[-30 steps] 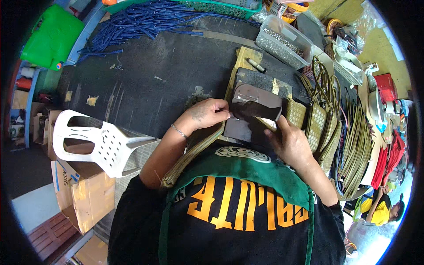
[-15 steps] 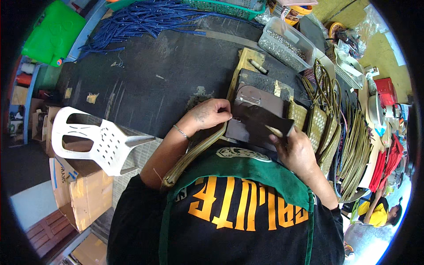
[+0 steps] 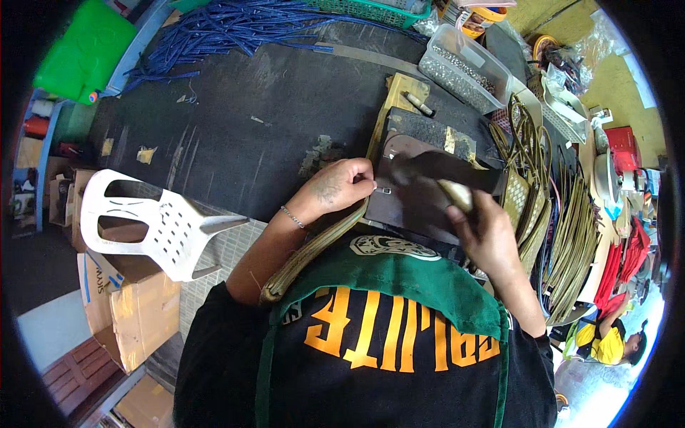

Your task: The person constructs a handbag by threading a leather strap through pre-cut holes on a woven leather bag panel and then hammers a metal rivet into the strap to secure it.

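My left hand (image 3: pixel 339 184) is closed in a pinch at the left edge of a brown slab (image 3: pixel 378 206). What its fingertips hold is too small to make out; a small metal piece (image 3: pixel 386 190) shows just beside them. A bundled olive woven strap (image 3: pixel 314 250) runs from under this hand toward my left forearm. My right hand (image 3: pixel 489 232) is closed on the pale handle of a hammer (image 3: pixel 455 194). Its broad dark head is smeared by motion over the slab and hides part of it.
Beyond the slab lies a dark block (image 3: pixel 432 128), with a small tube (image 3: pixel 418 103) on a yellowish board (image 3: pixel 407 87). Olive woven bags (image 3: pixel 514 200) stand right. A clear bin (image 3: pixel 464 68) holds small metal parts. Blue strips (image 3: pixel 228 32) lie far left; a white chair (image 3: pixel 153 221) stands left.
My right hand and the hammer have shifted a little up and to the right, and the metal piece by my left fingertips shows more. My left hand has stayed in place.
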`<state>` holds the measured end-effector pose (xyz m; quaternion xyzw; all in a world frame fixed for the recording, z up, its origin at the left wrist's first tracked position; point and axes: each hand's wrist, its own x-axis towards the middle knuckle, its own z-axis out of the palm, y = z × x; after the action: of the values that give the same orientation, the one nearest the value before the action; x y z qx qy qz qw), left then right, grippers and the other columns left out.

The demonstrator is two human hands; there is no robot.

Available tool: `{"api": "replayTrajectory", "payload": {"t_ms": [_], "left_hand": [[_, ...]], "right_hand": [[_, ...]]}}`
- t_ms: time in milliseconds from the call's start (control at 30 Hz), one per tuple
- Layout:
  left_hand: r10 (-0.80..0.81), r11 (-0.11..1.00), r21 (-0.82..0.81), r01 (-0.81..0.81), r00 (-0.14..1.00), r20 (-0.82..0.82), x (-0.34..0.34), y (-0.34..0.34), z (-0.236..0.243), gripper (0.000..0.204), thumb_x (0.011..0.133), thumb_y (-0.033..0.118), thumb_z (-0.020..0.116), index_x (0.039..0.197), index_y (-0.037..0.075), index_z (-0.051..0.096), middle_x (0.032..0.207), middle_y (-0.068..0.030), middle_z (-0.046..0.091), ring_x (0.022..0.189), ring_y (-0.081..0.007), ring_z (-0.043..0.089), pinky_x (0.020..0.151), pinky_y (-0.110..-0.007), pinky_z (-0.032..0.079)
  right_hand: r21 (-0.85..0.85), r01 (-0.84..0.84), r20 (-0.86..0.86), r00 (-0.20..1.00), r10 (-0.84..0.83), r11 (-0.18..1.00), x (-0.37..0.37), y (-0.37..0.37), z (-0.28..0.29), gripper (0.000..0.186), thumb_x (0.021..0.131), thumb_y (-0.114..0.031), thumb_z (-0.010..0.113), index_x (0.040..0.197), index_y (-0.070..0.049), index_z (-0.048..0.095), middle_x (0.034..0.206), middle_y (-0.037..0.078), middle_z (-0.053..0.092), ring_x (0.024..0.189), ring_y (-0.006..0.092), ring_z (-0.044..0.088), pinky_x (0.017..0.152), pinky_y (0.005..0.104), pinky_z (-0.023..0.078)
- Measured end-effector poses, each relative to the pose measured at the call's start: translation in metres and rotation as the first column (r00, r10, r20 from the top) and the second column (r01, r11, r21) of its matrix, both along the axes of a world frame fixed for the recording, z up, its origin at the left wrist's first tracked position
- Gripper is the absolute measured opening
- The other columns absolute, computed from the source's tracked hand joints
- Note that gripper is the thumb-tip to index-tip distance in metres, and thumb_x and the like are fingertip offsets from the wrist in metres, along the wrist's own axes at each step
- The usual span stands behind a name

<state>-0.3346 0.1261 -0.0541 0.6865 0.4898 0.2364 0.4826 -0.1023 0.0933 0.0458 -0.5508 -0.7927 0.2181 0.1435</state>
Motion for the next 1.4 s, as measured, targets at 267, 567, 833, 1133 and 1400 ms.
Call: {"api": "replayTrajectory", "payload": {"t_ms": [267, 567, 833, 1133, 1400], "left_hand": [[0.025, 1.000, -0.009, -0.025, 0.999, -0.021, 0.003, -0.003, 0.002, 0.015, 0.077, 0.015, 0.053, 0.076, 0.000, 0.052, 0.067, -0.0079, 0.054, 0.063, -0.0157, 0.051, 0.060, -0.029, 0.041], [0.001, 0.999, -0.049, -0.003, 1.000, -0.024, 0.000, -0.002, 0.008, 0.015, 0.078, 0.016, 0.054, 0.078, 0.001, 0.053, 0.068, -0.0077, 0.056, 0.062, -0.0157, 0.052, 0.059, -0.029, 0.041], [-0.045, 0.999, -0.020, 0.044, 0.998, -0.032, -0.005, 0.003, 0.013, 0.019, 0.074, 0.020, 0.056, 0.074, 0.002, 0.056, 0.066, -0.0110, 0.057, 0.061, -0.0205, 0.056, 0.057, -0.031, 0.043], [-0.059, 0.994, 0.098, 0.054, 0.997, 0.049, -0.006, -0.003, 0.016, 0.012, 0.079, 0.013, 0.054, 0.075, 0.001, 0.052, 0.067, -0.0047, 0.053, 0.062, -0.0115, 0.049, 0.058, -0.025, 0.039], [-0.078, 0.964, 0.255, 0.078, 0.997, -0.010, -0.004, -0.019, 0.011, 0.013, 0.079, 0.011, 0.054, 0.078, -0.001, 0.049, 0.071, -0.0092, 0.052, 0.066, -0.0195, 0.051, 0.061, -0.029, 0.040]], "right_hand": [[-0.048, -0.147, 0.129, 0.980, 0.152, 0.988, -0.004, -0.005, -0.014, 0.027, 0.075, -0.017, 0.058, 0.092, -0.001, 0.044, 0.066, 0.018, 0.052, 0.060, 0.0343, 0.054, 0.054, 0.0409, 0.043], [0.044, 0.059, 0.059, 0.996, -0.061, 0.997, 0.000, -0.002, -0.002, 0.024, 0.075, -0.016, 0.058, 0.088, 0.000, 0.045, 0.067, 0.020, 0.053, 0.063, 0.0368, 0.054, 0.054, 0.0414, 0.042], [0.038, 0.152, 0.018, 0.988, -0.152, 0.988, 0.010, -0.004, -0.023, 0.029, 0.076, -0.022, 0.058, 0.091, -0.001, 0.044, 0.068, 0.022, 0.054, 0.065, 0.0385, 0.054, 0.055, 0.0420, 0.043], [-0.041, 0.222, 0.000, 0.975, -0.222, 0.974, 0.006, -0.007, -0.021, 0.028, 0.076, -0.023, 0.058, 0.089, -0.002, 0.044, 0.068, 0.021, 0.054, 0.066, 0.0386, 0.055, 0.056, 0.0416, 0.043], [-0.013, 0.204, 0.003, 0.979, -0.204, 0.979, 0.005, -0.012, -0.022, 0.029, 0.076, -0.023, 0.058, 0.092, -0.003, 0.045, 0.067, 0.021, 0.054, 0.065, 0.0384, 0.055, 0.056, 0.0421, 0.043]]}}
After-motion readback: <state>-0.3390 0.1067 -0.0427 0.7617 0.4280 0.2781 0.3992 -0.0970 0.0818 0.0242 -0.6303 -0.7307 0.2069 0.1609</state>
